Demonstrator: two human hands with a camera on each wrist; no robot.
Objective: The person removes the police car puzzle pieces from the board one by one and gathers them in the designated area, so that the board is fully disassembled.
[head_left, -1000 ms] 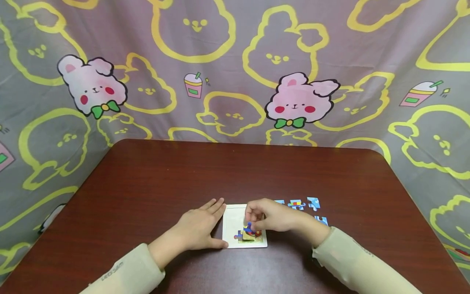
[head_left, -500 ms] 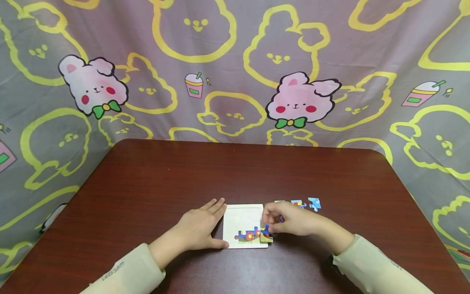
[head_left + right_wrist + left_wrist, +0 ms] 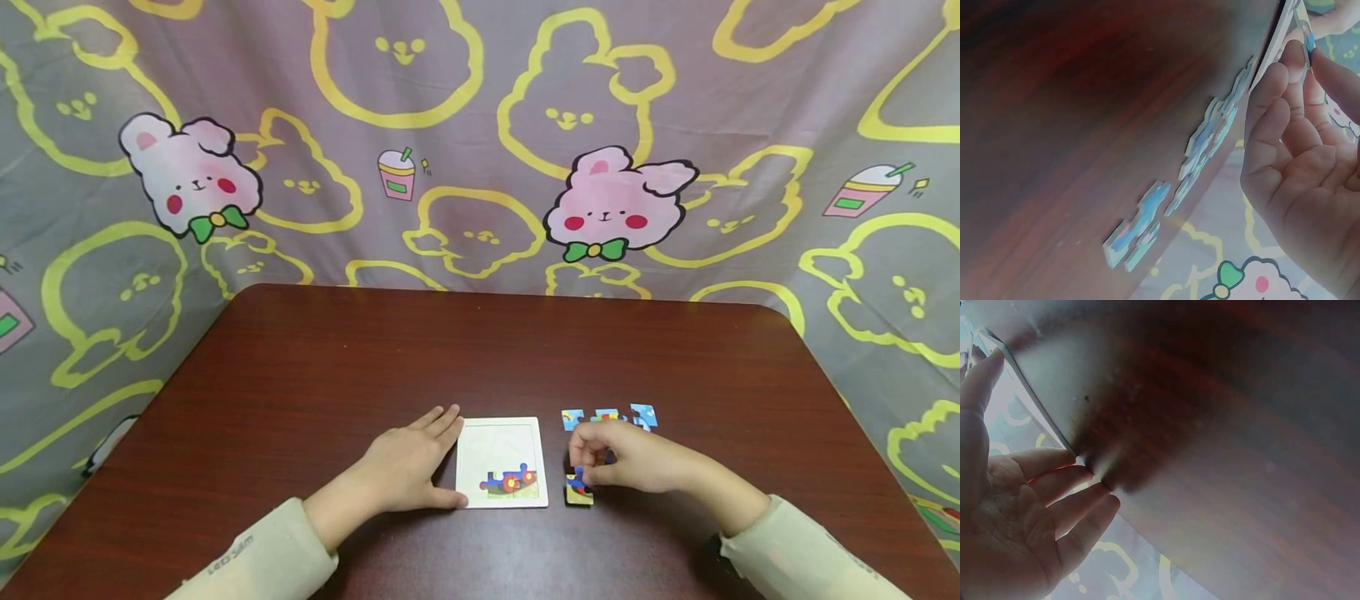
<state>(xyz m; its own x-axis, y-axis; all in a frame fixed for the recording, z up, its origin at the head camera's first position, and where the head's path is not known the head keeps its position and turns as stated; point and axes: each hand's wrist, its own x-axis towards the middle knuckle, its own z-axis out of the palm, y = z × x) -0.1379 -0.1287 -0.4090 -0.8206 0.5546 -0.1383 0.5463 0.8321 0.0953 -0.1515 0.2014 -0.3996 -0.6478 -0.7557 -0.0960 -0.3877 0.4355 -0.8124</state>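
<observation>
A white square puzzle board point(image 3: 497, 446) lies flat on the table, with two joined jigsaw pieces point(image 3: 512, 482) in its lower right part, showing a blue and red picture. My left hand point(image 3: 408, 462) rests at the board's left edge, fingers straight and spread, thumb at the near corner; the left wrist view shows the fingertips along that edge. To the right of the board, my right hand point(image 3: 626, 454) pinches a jigsaw piece point(image 3: 579, 490) with blue, red and yellow colours between thumb and forefinger. The right wrist view shows this piece edge-on at the fingertips point(image 3: 1297, 50).
Several loose jigsaw pieces, among them a light blue one point(image 3: 643, 415) and one with a red and yellow patch point(image 3: 606, 414), lie right of the board, some hidden behind my right hand. A patterned curtain point(image 3: 480, 167) hangs behind the dark brown table point(image 3: 375, 350).
My right hand has carried the pinched piece from over the board to the right, off its edge. The two joined pieces on the board now show fully. My left hand has stayed put.
</observation>
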